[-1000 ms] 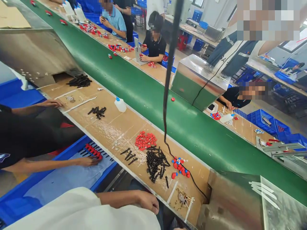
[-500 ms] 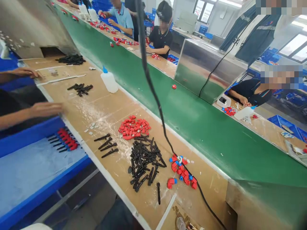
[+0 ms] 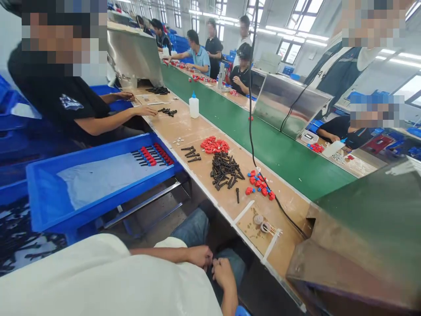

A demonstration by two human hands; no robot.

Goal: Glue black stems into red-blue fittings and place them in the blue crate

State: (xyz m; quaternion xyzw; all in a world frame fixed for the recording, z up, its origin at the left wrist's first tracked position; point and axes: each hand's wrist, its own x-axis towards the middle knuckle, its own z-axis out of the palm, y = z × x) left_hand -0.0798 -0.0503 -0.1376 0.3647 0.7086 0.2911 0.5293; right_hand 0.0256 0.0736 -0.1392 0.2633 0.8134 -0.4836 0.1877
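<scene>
Over my lap, between my denim-covered knees, my left hand (image 3: 200,256) and my right hand (image 3: 222,271) rest close together. Both have curled fingers; whether anything small is pinched in them is hidden. The workbench (image 3: 204,125) runs past my knees. On it lie a heap of black rod-like plastic parts (image 3: 225,170), a pile of small red parts (image 3: 214,145) and a cluster of red-and-blue pieces (image 3: 261,184). A single black rod (image 3: 237,195) lies apart, nearest my hands. Small round cups (image 3: 265,227) with sticks stand beside it on a stained patch.
A blue tray (image 3: 92,215) at left holds rows of joined red-and-black pieces on a sheet. Beyond it a co-worker's hand (image 3: 147,110) rests at the bench. A white bottle (image 3: 194,107), a black cable (image 3: 251,131), a green conveyor belt (image 3: 279,153) and a metal hood (image 3: 368,245) are near.
My view has swung, bringing my lap, both my hands and more of the co-worker at left into sight. The piles on the bench look unchanged.
</scene>
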